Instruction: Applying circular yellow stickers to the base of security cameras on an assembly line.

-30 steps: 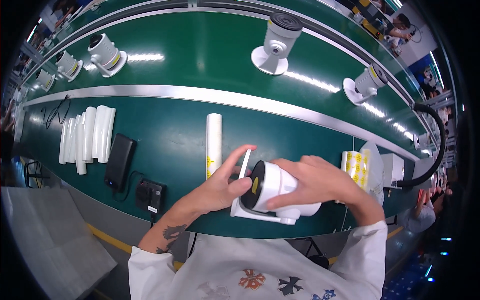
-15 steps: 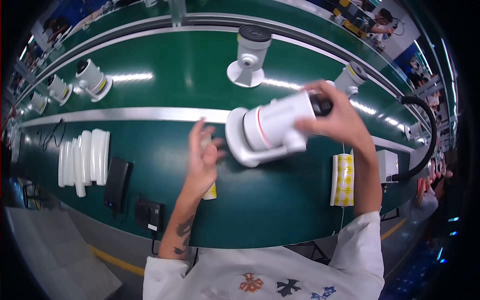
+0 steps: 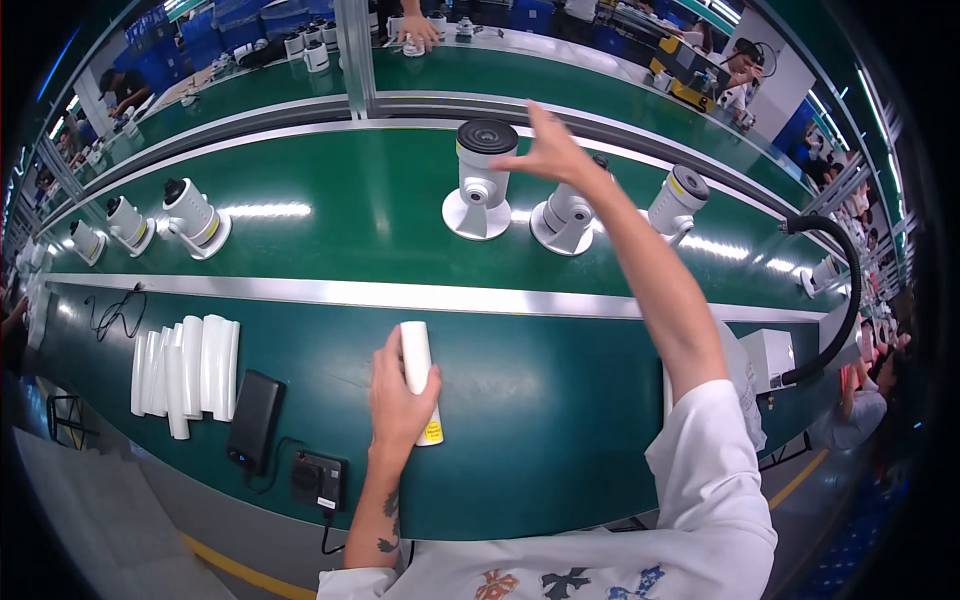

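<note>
My left hand [image 3: 392, 402] is closed round a white rolled strip [image 3: 415, 358] with a yellow sticker showing at its lower end, over the near green tabletop. Farther off, my right hand [image 3: 548, 152] has its fingers spread, its thumb by the upper side of a white cylindrical device [image 3: 482, 190] with a black disc on top. Whether the thumb touches it I cannot tell. Just right of that, another white device [image 3: 566, 218] stands on its round foot, partly behind my forearm. A third white device [image 3: 678, 200] stands farther right.
Several white strips [image 3: 205, 368] lie at the left, beside a black power bank [image 3: 257, 420] and a black cabled box [image 3: 318, 480]. More white devices [image 3: 195, 218] stand far left. A metal rail [image 3: 350, 293] crosses the table. A black hose [image 3: 855, 290] arches at the right.
The white device that my right hand held now stands on the far green surface. My right hand has let go and moved left and away. My left hand has closed on the white rolled strip.
</note>
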Action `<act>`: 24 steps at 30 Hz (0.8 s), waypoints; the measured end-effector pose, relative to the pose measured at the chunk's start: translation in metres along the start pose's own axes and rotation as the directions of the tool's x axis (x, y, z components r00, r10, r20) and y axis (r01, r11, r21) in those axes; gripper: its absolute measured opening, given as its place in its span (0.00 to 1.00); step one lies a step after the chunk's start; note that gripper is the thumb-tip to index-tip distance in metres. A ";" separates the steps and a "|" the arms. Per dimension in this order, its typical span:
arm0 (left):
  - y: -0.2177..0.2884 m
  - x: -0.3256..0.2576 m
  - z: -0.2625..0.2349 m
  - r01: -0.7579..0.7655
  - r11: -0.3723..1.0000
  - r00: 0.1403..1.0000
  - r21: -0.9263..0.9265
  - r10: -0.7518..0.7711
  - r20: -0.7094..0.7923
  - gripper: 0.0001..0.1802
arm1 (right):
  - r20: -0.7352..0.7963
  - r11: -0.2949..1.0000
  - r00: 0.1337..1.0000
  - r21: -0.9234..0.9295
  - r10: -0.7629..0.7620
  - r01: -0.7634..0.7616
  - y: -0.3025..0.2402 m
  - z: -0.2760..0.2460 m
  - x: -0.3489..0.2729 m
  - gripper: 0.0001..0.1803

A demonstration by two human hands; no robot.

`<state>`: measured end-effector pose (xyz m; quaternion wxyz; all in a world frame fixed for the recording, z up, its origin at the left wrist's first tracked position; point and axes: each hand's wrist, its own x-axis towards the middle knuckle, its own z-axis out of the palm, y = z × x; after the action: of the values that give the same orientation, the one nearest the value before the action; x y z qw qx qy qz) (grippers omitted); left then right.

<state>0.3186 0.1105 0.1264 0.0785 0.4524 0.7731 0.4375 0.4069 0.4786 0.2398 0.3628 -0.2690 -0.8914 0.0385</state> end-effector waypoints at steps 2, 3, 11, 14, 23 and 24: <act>0.003 0.002 0.000 0.067 0.932 0.997 -0.357 -0.080 -0.023 0.35 | -0.010 0.991 1.000 0.135 0.005 -0.004 -0.020 0.033 0.015 0.66; 0.002 0.002 0.000 0.110 0.731 0.987 -0.673 -0.162 -0.014 0.33 | -0.014 0.966 1.000 0.259 0.016 -0.012 -0.025 0.042 0.016 0.68; -0.005 0.014 -0.035 0.289 0.130 0.948 -0.948 -0.178 0.265 0.23 | 0.025 0.902 0.989 0.415 -0.147 0.123 -0.129 -0.084 -0.065 0.59; -0.016 0.019 -0.034 0.312 -0.085 0.943 -0.946 -0.095 0.319 0.25 | 0.115 0.773 0.980 0.633 -0.161 0.052 -0.158 -0.125 -0.136 0.61; 0.056 0.025 -0.007 0.394 -0.149 0.917 -0.907 0.123 0.378 0.26 | 0.720 0.815 0.608 0.544 -0.334 -0.198 -0.181 -0.143 -0.233 0.49; 0.062 0.026 -0.001 0.393 -0.150 0.913 -0.907 0.181 0.365 0.24 | 0.731 0.781 0.594 0.569 -0.335 -0.259 -0.179 -0.139 -0.237 0.49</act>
<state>0.3419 0.1430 0.1802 0.5742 0.2406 0.1757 0.7626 0.5595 0.1884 0.2408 -0.0103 -0.0656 -0.8959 0.4392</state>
